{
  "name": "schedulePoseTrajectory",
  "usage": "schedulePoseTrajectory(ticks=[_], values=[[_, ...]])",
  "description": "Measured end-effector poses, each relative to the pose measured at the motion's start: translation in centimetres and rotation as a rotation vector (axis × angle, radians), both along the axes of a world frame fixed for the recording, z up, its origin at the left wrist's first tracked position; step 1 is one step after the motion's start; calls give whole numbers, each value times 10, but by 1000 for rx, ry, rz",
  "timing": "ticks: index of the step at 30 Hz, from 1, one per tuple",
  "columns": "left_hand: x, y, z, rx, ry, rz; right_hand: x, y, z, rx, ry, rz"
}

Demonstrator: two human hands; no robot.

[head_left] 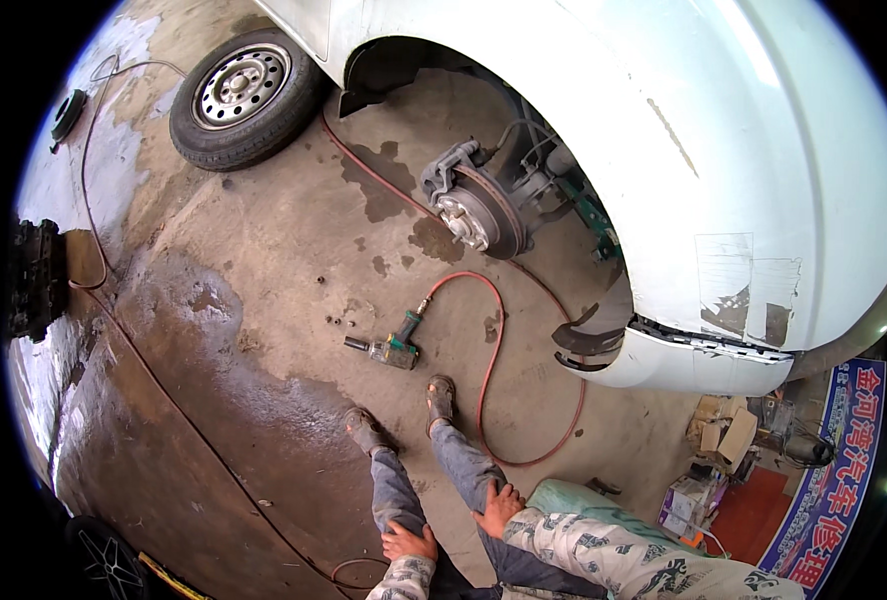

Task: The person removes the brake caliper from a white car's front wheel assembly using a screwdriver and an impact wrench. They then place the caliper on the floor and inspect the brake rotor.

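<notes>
Left hand [411, 541] and right hand [501, 508] rest empty on the knees [471, 473]; a careless step could snag the red hose [503, 318] mid-frame.

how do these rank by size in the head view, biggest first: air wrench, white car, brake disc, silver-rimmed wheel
1. White car
2. Silver-rimmed wheel
3. Brake disc
4. Air wrench

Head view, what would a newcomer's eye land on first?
Probably the white car filling the upper right, with its bare brake disc just above the centre. Next, the wheel at the upper left. Then the green air gun just below the centre, its red hose looping to the right.
</notes>
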State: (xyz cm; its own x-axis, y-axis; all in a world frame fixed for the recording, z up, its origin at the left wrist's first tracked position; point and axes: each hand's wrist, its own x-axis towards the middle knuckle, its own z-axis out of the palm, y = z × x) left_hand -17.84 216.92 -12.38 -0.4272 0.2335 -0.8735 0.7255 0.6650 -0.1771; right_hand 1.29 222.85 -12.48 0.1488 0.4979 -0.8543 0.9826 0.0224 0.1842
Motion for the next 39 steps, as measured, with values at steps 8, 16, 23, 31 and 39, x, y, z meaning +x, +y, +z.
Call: schedulePoseTrajectory(ticks=[8,16,23,31,39], values=[[-3,-2,0,30,14,-15,-4,4,4,-6,6,-9],[-6,-2,2,17,-3,8,-6,4,4,-32,6,10],[-8,-11,-1,18,-10,4,-9,-3,4,20,10,15],[-23,-3,2,57,5,-17,-14,-2,7,61,32,-5],[-82,-18,-15,19,-249,-42,10,-15,67,-193,257,-66]])
